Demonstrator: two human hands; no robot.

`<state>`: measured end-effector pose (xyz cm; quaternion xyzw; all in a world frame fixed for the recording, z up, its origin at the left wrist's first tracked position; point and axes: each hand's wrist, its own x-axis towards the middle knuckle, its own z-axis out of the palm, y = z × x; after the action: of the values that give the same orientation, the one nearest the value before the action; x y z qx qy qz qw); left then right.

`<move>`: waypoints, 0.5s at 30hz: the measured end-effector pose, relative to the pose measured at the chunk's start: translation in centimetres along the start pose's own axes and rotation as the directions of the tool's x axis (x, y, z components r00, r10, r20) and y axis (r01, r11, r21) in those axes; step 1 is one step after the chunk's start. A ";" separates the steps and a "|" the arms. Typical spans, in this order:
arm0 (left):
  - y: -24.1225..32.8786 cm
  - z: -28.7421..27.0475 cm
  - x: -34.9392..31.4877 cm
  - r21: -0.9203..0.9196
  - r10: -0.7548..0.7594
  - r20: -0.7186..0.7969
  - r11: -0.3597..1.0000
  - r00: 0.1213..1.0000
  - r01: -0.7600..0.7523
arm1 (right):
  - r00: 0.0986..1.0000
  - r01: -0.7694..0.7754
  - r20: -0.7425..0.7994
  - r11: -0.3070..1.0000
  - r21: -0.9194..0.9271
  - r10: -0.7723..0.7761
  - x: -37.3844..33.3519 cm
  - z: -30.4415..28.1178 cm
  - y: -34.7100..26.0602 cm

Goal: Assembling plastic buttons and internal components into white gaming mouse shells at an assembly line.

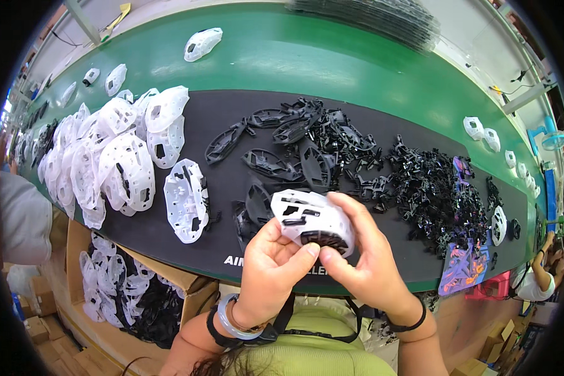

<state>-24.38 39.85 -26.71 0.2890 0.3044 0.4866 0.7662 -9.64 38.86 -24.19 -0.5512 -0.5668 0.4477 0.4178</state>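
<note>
A white plastic shell (313, 210), shaped like a computer mouse housing, is held up in front of me above the mat's near edge. Dark openings and a black insert show on it. My left hand (272, 263) grips its left side, thumb at the lower edge. On the opposite side, the fingers of my right hand (366, 263) wrap round it, with that thumb also pressed near the black insert. Just beyond lie black oval frames (266, 164), loosely heaped. Left of my hands, a single white shell (187, 199) rests with its inner side up.
A pile of white shells (128, 169) covers the black mat's (232, 103) left part. Small black parts (423, 191) are heaped at right, by a colourful patterned sheet (464, 266). An open cardboard box (197, 297) holds more parts below left. Scattered shells dot the green table (276, 47).
</note>
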 end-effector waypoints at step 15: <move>1.8 -3.1 -2.0 0.175 0.240 -0.123 0.960 0.963 -0.217 | 0.903 0.320 -0.005 0.680 -0.660 -0.429 4.0 -1.8 -0.6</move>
<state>-28.37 39.13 -27.06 0.3474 0.3609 0.5655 0.6552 -8.23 42.95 -23.23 -0.5662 -0.7510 0.0844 0.3291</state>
